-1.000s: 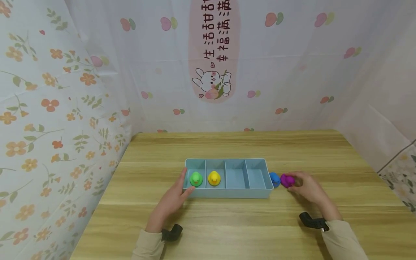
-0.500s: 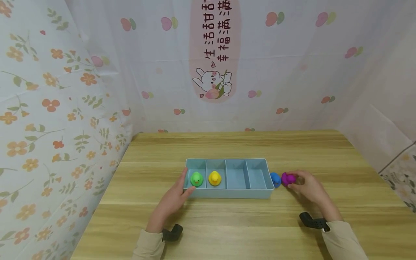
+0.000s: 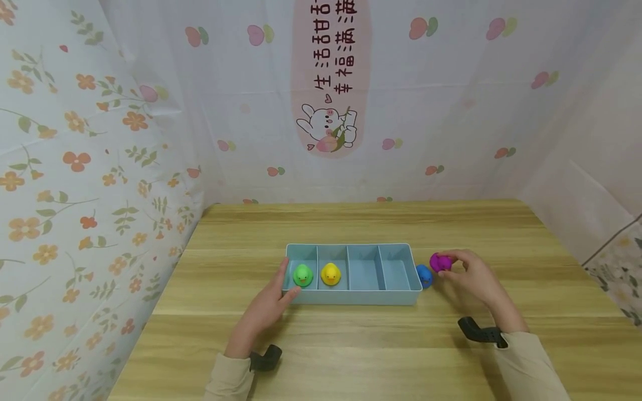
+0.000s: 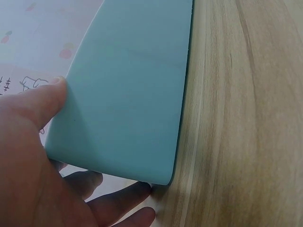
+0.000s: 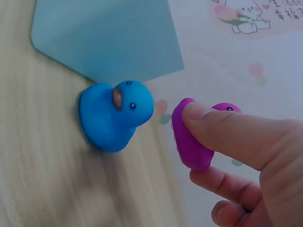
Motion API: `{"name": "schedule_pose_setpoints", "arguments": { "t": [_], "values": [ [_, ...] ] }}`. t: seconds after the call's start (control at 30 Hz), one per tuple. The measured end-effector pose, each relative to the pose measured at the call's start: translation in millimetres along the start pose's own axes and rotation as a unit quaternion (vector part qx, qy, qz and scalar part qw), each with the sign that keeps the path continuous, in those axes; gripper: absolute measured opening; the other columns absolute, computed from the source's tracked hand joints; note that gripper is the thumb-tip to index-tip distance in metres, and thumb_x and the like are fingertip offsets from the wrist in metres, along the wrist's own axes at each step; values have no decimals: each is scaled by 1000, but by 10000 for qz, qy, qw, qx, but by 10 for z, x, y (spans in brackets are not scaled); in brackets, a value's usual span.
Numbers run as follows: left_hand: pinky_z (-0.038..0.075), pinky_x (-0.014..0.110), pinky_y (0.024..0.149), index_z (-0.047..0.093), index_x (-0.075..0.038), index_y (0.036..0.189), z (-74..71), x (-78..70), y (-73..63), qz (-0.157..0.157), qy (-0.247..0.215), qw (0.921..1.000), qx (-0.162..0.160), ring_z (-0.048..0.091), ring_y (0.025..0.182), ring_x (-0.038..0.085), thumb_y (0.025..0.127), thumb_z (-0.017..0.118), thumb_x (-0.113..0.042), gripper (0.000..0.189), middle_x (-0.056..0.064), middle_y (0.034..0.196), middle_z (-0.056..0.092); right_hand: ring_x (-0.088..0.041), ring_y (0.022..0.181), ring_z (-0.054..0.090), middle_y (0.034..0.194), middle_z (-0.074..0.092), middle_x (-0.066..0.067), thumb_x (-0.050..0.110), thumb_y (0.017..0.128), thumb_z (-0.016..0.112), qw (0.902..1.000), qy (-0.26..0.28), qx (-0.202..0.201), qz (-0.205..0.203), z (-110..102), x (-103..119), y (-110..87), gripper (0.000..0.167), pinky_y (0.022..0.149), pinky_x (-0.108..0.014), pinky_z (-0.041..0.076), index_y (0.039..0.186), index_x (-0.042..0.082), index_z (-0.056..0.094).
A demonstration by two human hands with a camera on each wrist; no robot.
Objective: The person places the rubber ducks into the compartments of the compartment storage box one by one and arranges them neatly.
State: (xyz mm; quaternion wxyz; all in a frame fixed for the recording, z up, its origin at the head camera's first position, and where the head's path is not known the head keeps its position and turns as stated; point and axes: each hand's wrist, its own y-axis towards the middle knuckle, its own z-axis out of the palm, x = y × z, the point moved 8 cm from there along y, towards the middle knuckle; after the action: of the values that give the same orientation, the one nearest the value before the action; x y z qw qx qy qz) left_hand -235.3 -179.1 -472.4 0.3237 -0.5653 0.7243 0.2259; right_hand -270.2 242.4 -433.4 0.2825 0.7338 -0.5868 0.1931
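Observation:
My right hand (image 3: 473, 278) pinches a purple rubber duck (image 3: 439, 262) between thumb and fingers, raised off the table. In the right wrist view the duck (image 5: 187, 142) is tilted, its head partly behind the thumb. A blue rubber duck (image 3: 423, 276) sits on the table against the right end of a light blue four-slot box (image 3: 353, 298). My left hand (image 3: 266, 306) rests at the box's left end, its thumb on the front rim and its straight fingers along the end wall. Inside, a green duck (image 3: 303, 275) sits in the leftmost slot, a yellow duck (image 3: 331, 274) beside it.
The two right-hand slots (image 3: 396, 268) hold nothing. A wood-grain table (image 3: 351, 356) lies under everything. A printed cloth (image 3: 241, 111) hangs along the back edge, with floral cloth (image 3: 75, 223) at the left. Black wrist mounts (image 3: 266, 359) sit on both wrists.
My right hand has lifted the purple duck off the table, up and slightly left in the head view. The left hand, the box and the other ducks have stayed put.

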Motion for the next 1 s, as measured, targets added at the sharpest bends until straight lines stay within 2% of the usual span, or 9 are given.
{"name": "schedule_pose_setpoints", "arguments": {
  "t": [0.2, 0.43, 0.67, 1.0],
  "values": [
    [23, 50, 116, 3, -14, 155, -1, 4, 3, 4, -33, 10000, 15, 24, 144, 33, 98, 50, -43, 80, 11, 160, 13, -39, 111, 52, 113, 60, -23, 21, 82, 76, 9999, 85, 14, 86, 4, 70, 43, 42, 94, -62, 39, 116, -1, 63],
    [23, 50, 116, 3, -13, 155, -3, -1, -1, 16, -33, 10000, 10, 23, 144, 33, 98, 50, -40, 79, 11, 160, 13, -34, 105, 53, 103, 60, -16, 23, 83, 76, 9999, 132, 33, -8, 29, 221, 98, 43, 96, -63, 39, 117, 1, 63],
    [22, 51, 116, 2, -13, 155, -1, -5, 5, -1, -75, 10000, 7, 23, 144, 34, 99, 51, -36, 78, 12, 160, 13, -34, 100, 55, 100, 63, -14, 22, 80, 78, 9998, -84, -8, -167, 78, 389, 150, 42, 88, -57, 45, 115, 1, 65],
    [22, 51, 116, 2, -15, 155, -6, -5, -7, -66, -80, 9999, 41, 24, 144, 34, 98, 50, -41, 79, 12, 160, 13, -31, 92, 57, 92, 64, -8, 21, 77, 81, 9990, -208, -74, -388, 196, 607, 221, 38, 81, -47, 46, 109, 5, 68]
  ]
}}
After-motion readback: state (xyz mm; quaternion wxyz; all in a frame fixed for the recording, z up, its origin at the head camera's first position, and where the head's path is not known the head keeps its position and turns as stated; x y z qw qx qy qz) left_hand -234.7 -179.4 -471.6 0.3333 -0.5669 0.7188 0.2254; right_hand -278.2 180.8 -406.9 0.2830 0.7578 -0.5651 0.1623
